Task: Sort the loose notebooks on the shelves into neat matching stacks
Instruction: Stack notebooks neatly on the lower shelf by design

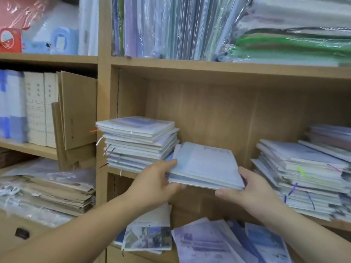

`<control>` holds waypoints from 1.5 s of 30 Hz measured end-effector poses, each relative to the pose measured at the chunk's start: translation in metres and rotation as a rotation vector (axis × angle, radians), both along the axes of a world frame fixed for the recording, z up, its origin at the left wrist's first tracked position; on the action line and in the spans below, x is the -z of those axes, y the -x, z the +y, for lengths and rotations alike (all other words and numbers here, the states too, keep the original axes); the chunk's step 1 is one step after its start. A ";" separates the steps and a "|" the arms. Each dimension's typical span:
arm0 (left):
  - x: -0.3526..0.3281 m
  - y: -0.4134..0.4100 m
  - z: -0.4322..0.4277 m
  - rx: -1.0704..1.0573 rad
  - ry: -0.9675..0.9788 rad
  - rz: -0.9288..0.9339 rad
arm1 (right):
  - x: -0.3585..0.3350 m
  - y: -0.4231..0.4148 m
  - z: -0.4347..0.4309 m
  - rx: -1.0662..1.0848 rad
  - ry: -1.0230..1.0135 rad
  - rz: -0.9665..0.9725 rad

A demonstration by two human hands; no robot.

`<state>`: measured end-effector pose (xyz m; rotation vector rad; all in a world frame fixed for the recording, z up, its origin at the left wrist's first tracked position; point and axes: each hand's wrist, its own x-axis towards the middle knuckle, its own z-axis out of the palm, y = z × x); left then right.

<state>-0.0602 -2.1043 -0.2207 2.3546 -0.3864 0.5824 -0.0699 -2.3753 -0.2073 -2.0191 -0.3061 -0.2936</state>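
Observation:
A small pile of pale blue notebooks (206, 166) hangs tilted over the front of the middle shelf (123, 172). My left hand (157, 182) grips its left edge, thumb on top. My right hand (250, 188) grips its right front corner from below and the side. To the left a taller stack of notebooks (139, 143) stands on the same shelf, slightly uneven, with ribbon markers hanging out. At the right a wide, messy stack of notebooks (307, 177) leans and spreads. Loose notebooks (224, 243) lie fanned on the shelf below.
Plastic-wrapped folders (180, 27) fill the upper shelf. The left bay holds white binders (40, 109), flat cardboard (77, 111) and a pile of brown envelopes (57, 192). A bare gap of shelf lies between the two notebook stacks, behind the held pile.

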 end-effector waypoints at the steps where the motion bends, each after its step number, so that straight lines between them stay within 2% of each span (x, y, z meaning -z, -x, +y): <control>1: -0.004 -0.003 0.003 -0.022 0.004 -0.039 | 0.000 -0.004 0.001 0.015 -0.013 -0.018; 6: -0.009 -0.015 0.006 -0.062 -0.007 -0.071 | -0.002 -0.024 0.010 0.083 -0.041 -0.072; 11: 0.004 -0.020 0.006 -0.025 0.099 -0.070 | 0.003 -0.026 0.004 0.068 0.091 -0.087; 15: -0.002 -0.035 0.000 -0.064 0.069 -0.043 | 0.007 -0.033 0.012 0.158 0.046 -0.143; 18: -0.003 -0.043 -0.003 -0.201 -0.045 -0.161 | 0.005 -0.050 0.024 0.198 0.101 -0.139; 23: 0.012 -0.032 0.001 -0.236 -0.236 -0.321 | 0.002 -0.062 0.027 0.176 0.171 -0.107; 25: 0.019 -0.031 0.008 -0.228 -0.187 -0.381 | 0.005 -0.060 0.023 0.133 0.179 -0.099; 29: 0.026 -0.039 0.005 -0.124 0.066 -0.251 | 0.011 -0.067 0.024 0.188 0.234 -0.142; 33: 0.044 -0.042 -0.004 -0.118 0.163 -0.206 | 0.009 -0.083 0.033 0.232 0.311 -0.076; 35: 0.062 -0.037 -0.002 -0.098 0.180 -0.164 | 0.011 -0.078 0.035 0.283 0.365 -0.122; 38: 0.096 -0.030 0.006 -0.101 0.230 -0.057 | 0.026 -0.048 0.044 0.430 0.573 -0.520; 40: 0.121 -0.031 0.010 -0.144 0.281 0.044 | 0.044 -0.022 0.061 0.329 0.575 -0.788; 41: 0.134 -0.033 0.012 -0.169 0.321 0.101 | 0.057 -0.014 0.070 0.232 0.560 -0.831; 42: 0.146 -0.035 0.014 -0.202 0.358 0.167 | 0.071 -0.010 0.078 0.143 0.575 -0.799; 45: 0.186 -0.041 0.024 -0.330 0.427 0.359 | 0.115 -0.018 0.099 -0.014 0.711 -0.406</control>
